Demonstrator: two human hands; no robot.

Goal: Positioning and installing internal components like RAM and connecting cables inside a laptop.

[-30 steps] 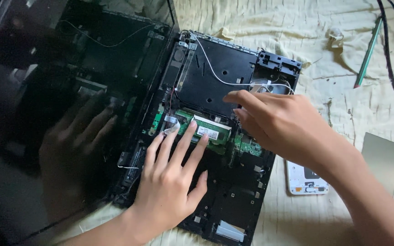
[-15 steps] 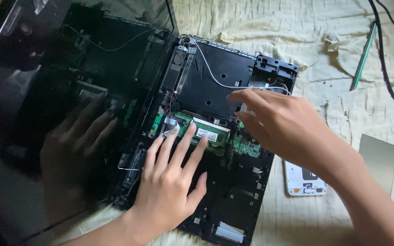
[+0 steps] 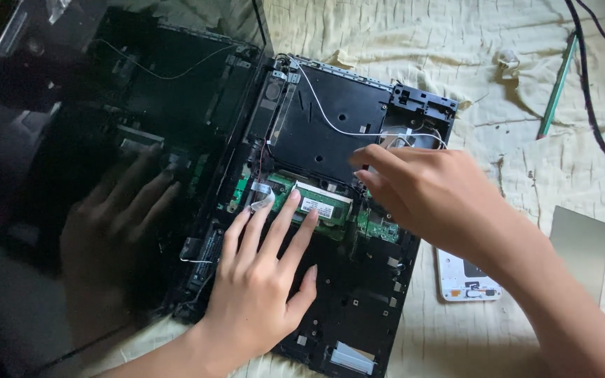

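Fingers (image 3: 295,210) of left hand (image 3: 257,287) stayed flat, released, on RAM (image 3: 323,205); right hand (image 3: 435,199), curled at 3 o'clock, barely shifted.

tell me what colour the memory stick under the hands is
Green, with a white label, seen in the head view: the memory stick lies between the left hand and right hand.

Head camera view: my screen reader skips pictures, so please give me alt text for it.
Two bare hands work on an opened laptop base lying on a cream cloth: the left hand presses fingers on a green memory module, and the right hand reaches in beside it.
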